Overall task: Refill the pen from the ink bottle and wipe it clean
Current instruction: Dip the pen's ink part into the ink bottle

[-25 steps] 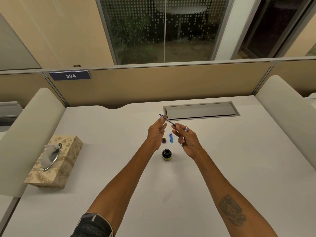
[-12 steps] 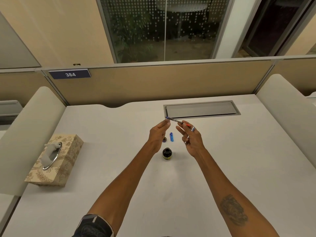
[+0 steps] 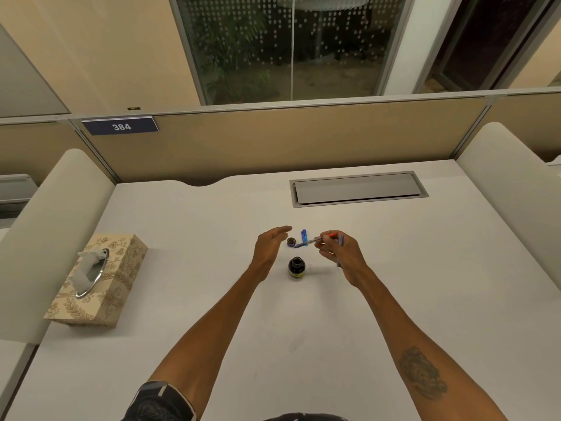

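Note:
A small dark ink bottle [image 3: 296, 266] stands uncapped on the white desk [image 3: 394, 284], between my two hands. Its round cap [image 3: 291, 241] lies just behind it, next to a blue pen cap [image 3: 304, 236]. My right hand [image 3: 340, 253] pinches a thin pen part [image 3: 306, 243] that points left and down toward the bottle cap, and a grey pen barrel [image 3: 340, 247] is tucked in the same hand. My left hand [image 3: 270, 246] hovers open just left of the caps, holding nothing.
A patterned tissue box [image 3: 97, 281] with a tissue sticking out sits at the desk's left edge. A grey cable hatch [image 3: 358, 188] is set into the desk at the back right. Padded side dividers flank the desk, and a partition panel closes the back.
My left hand has let go of the pen part and opened. My right hand has lowered, tilting the pen part's tip down toward the caps.

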Available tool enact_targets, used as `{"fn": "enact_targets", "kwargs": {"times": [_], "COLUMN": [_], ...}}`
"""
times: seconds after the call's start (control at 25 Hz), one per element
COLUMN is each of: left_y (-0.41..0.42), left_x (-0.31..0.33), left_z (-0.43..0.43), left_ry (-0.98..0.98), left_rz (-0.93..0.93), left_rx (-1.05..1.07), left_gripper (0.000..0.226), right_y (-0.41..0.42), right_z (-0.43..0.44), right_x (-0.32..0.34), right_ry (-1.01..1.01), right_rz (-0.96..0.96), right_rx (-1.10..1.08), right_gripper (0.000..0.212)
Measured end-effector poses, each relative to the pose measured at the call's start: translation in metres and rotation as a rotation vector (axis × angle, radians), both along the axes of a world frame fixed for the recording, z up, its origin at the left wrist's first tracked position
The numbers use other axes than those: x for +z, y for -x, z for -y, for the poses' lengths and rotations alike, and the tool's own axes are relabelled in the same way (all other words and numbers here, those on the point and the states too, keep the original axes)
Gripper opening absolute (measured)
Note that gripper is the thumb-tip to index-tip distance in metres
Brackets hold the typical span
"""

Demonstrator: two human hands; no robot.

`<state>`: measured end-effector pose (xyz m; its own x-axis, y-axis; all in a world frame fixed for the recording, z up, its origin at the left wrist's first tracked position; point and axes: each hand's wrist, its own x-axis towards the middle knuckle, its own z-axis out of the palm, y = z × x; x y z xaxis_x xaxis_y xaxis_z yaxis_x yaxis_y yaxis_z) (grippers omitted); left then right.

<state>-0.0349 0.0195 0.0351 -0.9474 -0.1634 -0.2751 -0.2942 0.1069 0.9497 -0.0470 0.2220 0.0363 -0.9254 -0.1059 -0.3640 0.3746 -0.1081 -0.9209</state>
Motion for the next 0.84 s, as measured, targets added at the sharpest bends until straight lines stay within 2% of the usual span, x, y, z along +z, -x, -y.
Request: {"fn": "enact_targets", "kwargs": {"times": [0.24,0.56,0.84], "left_y": [-0.013,-0.023,-0.024], "left_x": [-0.019,-0.034,-0.034], "left_z": [0.002,0.004,-0.007], "left_ry": [0.045,0.118,0.233], "left_rz": [-0.014,-0.003,-0.013], "left_rx": [-0.089,-0.180,-0.237], "left_gripper": [0.028,0.023,0.031], "right_y": [0.000,0.000,0.000], "right_z": [0.002,0.005,0.012], "right_x": [-0.008,-0.008,-0.010], "right_ry": [-0.218,-0.368,-0.509], "right_rz": [-0.055,-0.164,-0.286], "right_rx": [0.099,0.148,0.234], "right_gripper": [0.013,0.012,0.013]}}
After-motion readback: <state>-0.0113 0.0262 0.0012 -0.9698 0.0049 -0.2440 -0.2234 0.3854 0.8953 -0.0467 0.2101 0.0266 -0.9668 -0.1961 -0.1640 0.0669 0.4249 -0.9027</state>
